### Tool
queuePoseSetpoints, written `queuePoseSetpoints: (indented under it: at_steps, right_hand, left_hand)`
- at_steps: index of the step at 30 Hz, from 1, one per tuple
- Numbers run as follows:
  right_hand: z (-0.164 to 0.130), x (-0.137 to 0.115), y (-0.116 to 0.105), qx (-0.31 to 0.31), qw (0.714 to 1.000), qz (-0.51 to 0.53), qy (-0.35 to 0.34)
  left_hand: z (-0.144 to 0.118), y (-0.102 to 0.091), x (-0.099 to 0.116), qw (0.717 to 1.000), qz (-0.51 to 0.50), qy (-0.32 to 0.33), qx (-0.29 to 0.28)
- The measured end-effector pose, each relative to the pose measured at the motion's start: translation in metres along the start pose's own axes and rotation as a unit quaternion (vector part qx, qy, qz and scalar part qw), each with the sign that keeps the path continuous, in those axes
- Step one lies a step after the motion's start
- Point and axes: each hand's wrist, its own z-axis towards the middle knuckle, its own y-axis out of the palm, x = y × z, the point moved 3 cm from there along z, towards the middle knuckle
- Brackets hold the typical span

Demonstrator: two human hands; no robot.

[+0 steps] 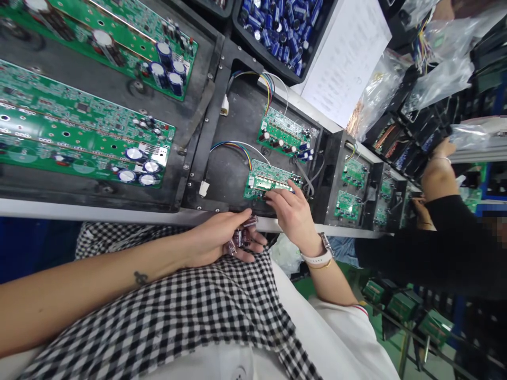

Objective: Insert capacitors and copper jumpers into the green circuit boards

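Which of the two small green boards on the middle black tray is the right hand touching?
The nearer small board, at the tray's front edge: the right hand has its fingers on it. The farther board sits untouched behind.

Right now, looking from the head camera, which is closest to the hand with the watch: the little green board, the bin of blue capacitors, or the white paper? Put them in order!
From the right hand:
1. Small green circuit board, touched by its fingertips.
2. White paper sheet, farther up the bench and to the right.
3. Bin of blue capacitors, at the top edge; it sits beside the paper, so 2 and 3 are nearly level.
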Motion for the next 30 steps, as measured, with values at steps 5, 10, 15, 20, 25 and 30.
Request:
queuePoseSetpoints:
  at_steps: [5,10,15,20,25,30]
  right_hand:
    - [-0.003,-0.003,0.006,-0.001,0.999,-0.045,-0.014]
    - [-0.006,-0.006,0.006,0.007,0.998,-0.034,-0.044]
    - [-0.002,-0.026,-0.021,0.032,0.992,0.121,-0.004]
    - [0.009,-0.035,-0.02,0.053,0.993,0.106,0.03]
    - [0.022,-0.022,0.005,0.047,0.997,0.038,0.05]
    - [0.022,-0.021,0.01,0.044,0.998,0.029,0.03]
  left_hand:
    - [0.0,-0.001,0.001,1.0,0.009,-0.006,-0.004]
    - [-0.002,0.001,-0.001,1.0,0.008,-0.024,-0.019]
    - [-0.005,0.0,-0.003,1.0,-0.01,-0.009,-0.024]
    - [-0.005,-0.003,-0.002,0.999,-0.02,0.033,-0.011]
    - [-0.004,-0.003,-0.005,0.998,0.056,0.016,-0.017]
    - [-0.019,0.001,0.011,0.992,0.121,0.025,-0.025]
